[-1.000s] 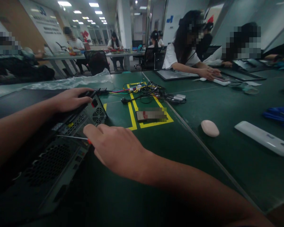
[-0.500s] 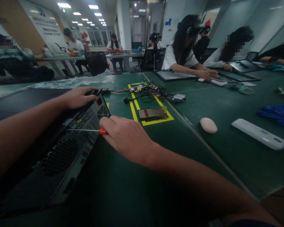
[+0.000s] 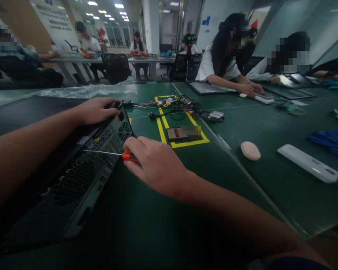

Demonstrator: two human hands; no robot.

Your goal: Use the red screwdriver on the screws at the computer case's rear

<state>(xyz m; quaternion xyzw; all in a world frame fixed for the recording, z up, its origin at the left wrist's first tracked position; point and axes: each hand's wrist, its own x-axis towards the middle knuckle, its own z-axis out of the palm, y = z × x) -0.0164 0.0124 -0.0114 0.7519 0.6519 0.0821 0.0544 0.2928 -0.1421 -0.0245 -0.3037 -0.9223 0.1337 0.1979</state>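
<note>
A black computer case (image 3: pixel 36 195) lies at the left with its metal back panel turned toward my right hand. My left hand (image 3: pixel 97 110) grips the case's far upper corner, thumb near the round fan grille (image 3: pixel 124 130) and the other fingers over the edge. In my right hand (image 3: pixel 154 161) is a screwdriver (image 3: pixel 129 156) with an orange and black handle, pinched between thumb and fingers. Its thin shaft points left, and the tip is at the panel's upper edge above the honeycomb vent (image 3: pixel 74 183). Whether it sits in a screw is too small to tell.
Beyond the case are a bundle of cables (image 3: pixel 186 105) and a phone (image 3: pixel 183 133) within yellow tape (image 3: pixel 162 131). A pale mouse-shaped object (image 3: pixel 250 150), a long white device (image 3: pixel 308 164) and blue cloth (image 3: pixel 331 141) lie to the right. Co-workers (image 3: pixel 222 63) sit across the green table.
My right hand has shifted slightly on the screwdriver, so more of its handle shows. The tip stays at the panel edge, and my left hand keeps its place. The view has moved a little.
</note>
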